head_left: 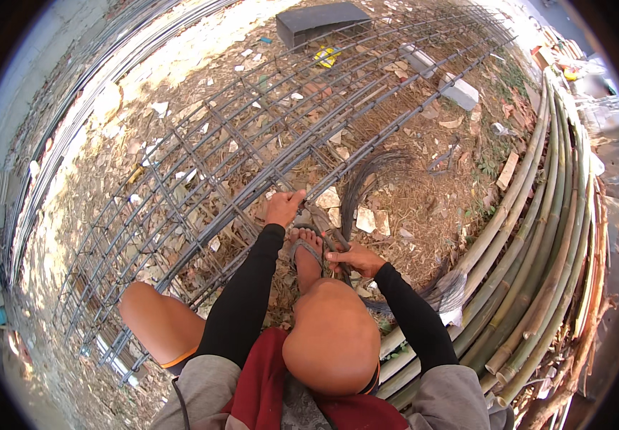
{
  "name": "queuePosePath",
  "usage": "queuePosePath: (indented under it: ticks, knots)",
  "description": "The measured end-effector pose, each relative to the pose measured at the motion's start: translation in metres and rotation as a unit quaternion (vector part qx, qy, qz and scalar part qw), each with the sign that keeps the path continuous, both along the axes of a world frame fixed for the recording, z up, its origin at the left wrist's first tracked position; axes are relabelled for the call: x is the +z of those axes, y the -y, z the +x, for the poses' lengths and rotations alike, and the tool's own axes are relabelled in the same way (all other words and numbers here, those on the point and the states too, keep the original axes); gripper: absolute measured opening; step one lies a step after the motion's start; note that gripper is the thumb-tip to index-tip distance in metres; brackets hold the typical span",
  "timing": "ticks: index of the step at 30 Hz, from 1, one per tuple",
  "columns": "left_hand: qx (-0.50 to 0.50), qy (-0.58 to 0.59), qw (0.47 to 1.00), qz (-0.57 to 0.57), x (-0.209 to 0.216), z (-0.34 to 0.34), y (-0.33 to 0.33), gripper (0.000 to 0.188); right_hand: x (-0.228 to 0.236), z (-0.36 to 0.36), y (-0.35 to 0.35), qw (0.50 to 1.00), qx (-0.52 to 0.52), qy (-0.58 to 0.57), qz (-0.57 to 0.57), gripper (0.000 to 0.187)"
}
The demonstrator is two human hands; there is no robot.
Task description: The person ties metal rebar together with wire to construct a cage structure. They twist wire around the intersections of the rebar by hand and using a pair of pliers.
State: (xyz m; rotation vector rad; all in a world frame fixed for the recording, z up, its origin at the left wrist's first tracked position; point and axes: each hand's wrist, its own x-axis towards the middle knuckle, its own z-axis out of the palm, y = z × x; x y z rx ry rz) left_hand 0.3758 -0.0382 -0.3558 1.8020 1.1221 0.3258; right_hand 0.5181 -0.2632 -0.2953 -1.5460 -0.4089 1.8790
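A long cage of steel rebar (232,129) lies across the ground from lower left to upper right. At its near edge, my left hand (284,208) is closed against the bars, and whatever its fingers pinch is hidden. To the right and nearer me, my right hand (358,259) grips a dark, slim-handled hand tool (336,238); its exact kind does not show clearly. My sandalled foot (306,251) is between the two hands. Just beyond the right hand, a bundle of thin dark tie wire (356,190) curves over the soil.
Long bamboo poles (539,265) are stacked along my right side. Pale concrete blocks (459,92) and a dark box-shaped object (322,23) sit by the cage's far part. More long steel bars (62,118) run along the left. Broken tile pieces (367,220) and dry leaves litter the ground.
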Motion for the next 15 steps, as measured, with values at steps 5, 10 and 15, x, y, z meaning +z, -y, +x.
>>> queuePosePath:
  ticks: [5, 10, 15]
  knots:
    - [0.030, 0.029, 0.998, -0.038, 0.020, -0.009, 0.006, 0.062, 0.035, -0.010, -0.008, 0.898, 0.052, 0.410, 0.151, 0.050]
    - [0.018, 0.030, 0.999, -0.002, 0.014, -0.006, 0.005, 0.068, 0.032, 0.006, 0.003, 0.671, 0.164, 0.686, 0.229, 0.059]
    - [0.013, 0.019, 1.000, -0.015, 0.018, 0.001, 0.010, 0.072, 0.012, 0.012, 0.006, 0.663, 0.138, 0.694, 0.244, 0.051]
